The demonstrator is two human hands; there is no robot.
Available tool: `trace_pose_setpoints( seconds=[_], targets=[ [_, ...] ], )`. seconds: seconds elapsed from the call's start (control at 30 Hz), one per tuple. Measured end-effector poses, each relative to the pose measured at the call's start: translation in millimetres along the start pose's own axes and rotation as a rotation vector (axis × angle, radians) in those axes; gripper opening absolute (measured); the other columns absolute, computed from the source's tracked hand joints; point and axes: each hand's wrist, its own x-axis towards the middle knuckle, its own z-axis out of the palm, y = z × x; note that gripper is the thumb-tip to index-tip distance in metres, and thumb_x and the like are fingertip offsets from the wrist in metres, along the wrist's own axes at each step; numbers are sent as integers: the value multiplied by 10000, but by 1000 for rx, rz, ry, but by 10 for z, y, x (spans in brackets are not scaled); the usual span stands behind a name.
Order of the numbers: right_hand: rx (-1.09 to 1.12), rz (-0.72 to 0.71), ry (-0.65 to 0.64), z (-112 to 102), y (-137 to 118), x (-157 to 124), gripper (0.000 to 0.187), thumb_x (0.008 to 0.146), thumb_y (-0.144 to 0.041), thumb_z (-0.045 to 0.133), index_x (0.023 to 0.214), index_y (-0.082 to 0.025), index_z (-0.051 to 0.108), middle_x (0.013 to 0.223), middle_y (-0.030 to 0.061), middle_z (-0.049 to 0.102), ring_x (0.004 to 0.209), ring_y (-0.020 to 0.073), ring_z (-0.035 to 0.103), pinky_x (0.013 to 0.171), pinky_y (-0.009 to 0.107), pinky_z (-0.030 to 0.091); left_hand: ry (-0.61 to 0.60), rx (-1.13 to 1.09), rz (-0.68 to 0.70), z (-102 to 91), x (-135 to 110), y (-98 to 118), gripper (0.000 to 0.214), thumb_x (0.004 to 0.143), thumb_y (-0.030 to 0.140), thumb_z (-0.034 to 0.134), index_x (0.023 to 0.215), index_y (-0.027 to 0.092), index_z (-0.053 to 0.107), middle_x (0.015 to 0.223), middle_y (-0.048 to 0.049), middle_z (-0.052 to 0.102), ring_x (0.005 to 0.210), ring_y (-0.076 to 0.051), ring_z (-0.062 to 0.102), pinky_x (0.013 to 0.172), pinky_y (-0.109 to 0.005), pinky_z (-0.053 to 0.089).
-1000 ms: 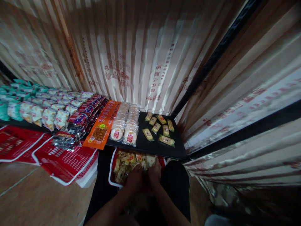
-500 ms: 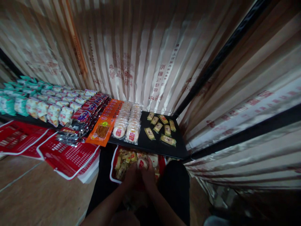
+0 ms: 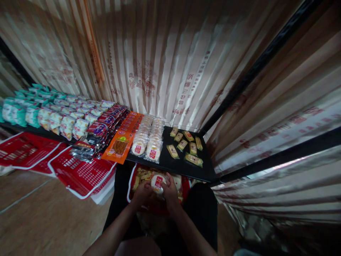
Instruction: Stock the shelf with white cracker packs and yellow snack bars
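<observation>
Both of my hands meet over a red basket (image 3: 130, 185) that sits on my lap and holds several small yellow snack packets (image 3: 142, 175). Between them they grip a round white rice-cracker pack with a red label (image 3: 157, 182). My left hand (image 3: 142, 193) closes on the pack's left side. My right hand (image 3: 169, 192) closes on its right side. Just beyond the basket lies a black shelf (image 3: 170, 165) with two rows of the same round cracker packs (image 3: 149, 137) and several yellow packets (image 3: 186, 145) laid out flat.
Orange snack bags (image 3: 122, 138), dark red-and-blue packets (image 3: 103, 119) and white and green packets (image 3: 53, 113) line the shelf to the left. Red baskets (image 3: 80, 172) lie on the wooden floor at left. Striped cream curtains (image 3: 160, 60) hang behind and to the right.
My hands were down in the basket among the packets. They have come up holding a round cracker pack between them. The view has shifted slightly.
</observation>
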Motion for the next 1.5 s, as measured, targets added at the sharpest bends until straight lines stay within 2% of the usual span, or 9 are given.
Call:
trace_pose_setpoints(
  seconds=[0.17,0.33,0.53,0.67,0.77,0.97,1.17,1.37,1.5],
  targets=[
    [41,31,-31,35,-156,-46,626,506,-293,651,1115,-192,544,951,70,684,786,249,654,633,331,522,-31,-257,-41,-33,-4,82,211,554,221,620,749,160,571,476,97,453,450,-59,420,484,-191,336],
    [34,18,-149,46,-273,-137,402,551,-358,698,895,-178,595,786,42,700,720,234,652,657,336,512,96,-259,-36,-107,12,169,247,549,216,629,784,154,583,529,80,506,491,-71,482,510,-194,388],
    [-151,-46,-201,24,-203,-95,336,555,-422,698,761,-178,595,719,59,684,704,240,649,673,371,516,88,85,34,-339,4,330,286,636,127,483,880,160,629,698,25,608,652,-113,565,624,-218,453],
    [-469,-338,-186,2,-214,-113,406,603,-313,665,990,-196,629,1010,90,673,978,256,605,877,409,462,-40,468,203,-467,-44,451,335,609,87,471,866,182,664,876,-18,615,805,-147,572,748,-251,442],
    [-727,-508,-288,15,-275,-186,419,664,-275,644,1081,-245,633,1132,65,640,1111,252,531,986,412,374,-155,676,288,-498,-88,541,333,641,123,478,893,226,668,933,-23,611,878,-171,570,810,-275,427],
    [-810,-519,-465,104,-354,-271,360,738,-297,588,1089,-247,650,1065,69,680,970,259,606,861,387,440,-197,779,373,-473,-95,638,389,646,123,469,987,237,619,994,-26,612,960,-179,567,871,-280,416],
    [-557,-363,-404,212,-381,-210,234,699,-358,591,861,-232,705,857,36,720,797,225,638,765,345,480,-22,669,417,-499,-89,679,477,717,156,473,1191,205,497,1147,-54,584,1070,-173,533,955,-302,404],
    [-63,-154,-297,434,-388,-122,331,621,-403,685,866,-184,651,849,47,716,771,212,650,723,346,514,541,596,501,-471,-119,558,407,819,299,467,1198,151,490,1219,-126,517,1171,-236,465,1012,-420,380],
    [54,-130,-250,587,-427,-97,365,608,-426,715,873,-187,638,855,45,710,790,205,653,739,344,519,645,575,478,-430,-143,483,435,817,334,481,1205,137,479,1242,-151,489,1190,-261,451,1008,-446,385]
  ],
)
